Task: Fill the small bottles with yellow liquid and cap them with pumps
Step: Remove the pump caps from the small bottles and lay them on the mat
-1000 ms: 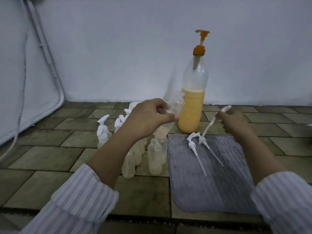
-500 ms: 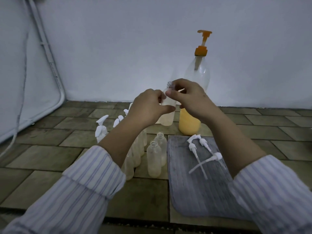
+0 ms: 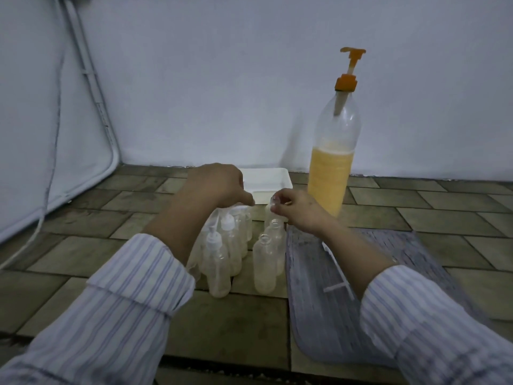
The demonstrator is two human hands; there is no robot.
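The right hand (image 3: pixel 294 208) is pinching a small clear plastic bottle (image 3: pixel 273 207) by its neck; the left hand (image 3: pixel 219 186) is curling, seemingly empty. Keep the bottle upright while setting it among the others.

Pretty dim and flat overall, bluish-grey cast, no obvious light source and no glare. Only soft, faint shadows under the right hand (image 3: pixel 294 208) and beside the left hand (image 3: pixel 219 184). Slightly soft detail around the fingers, mushy and noisy lower down. Wide-angle bending along the far left edge.
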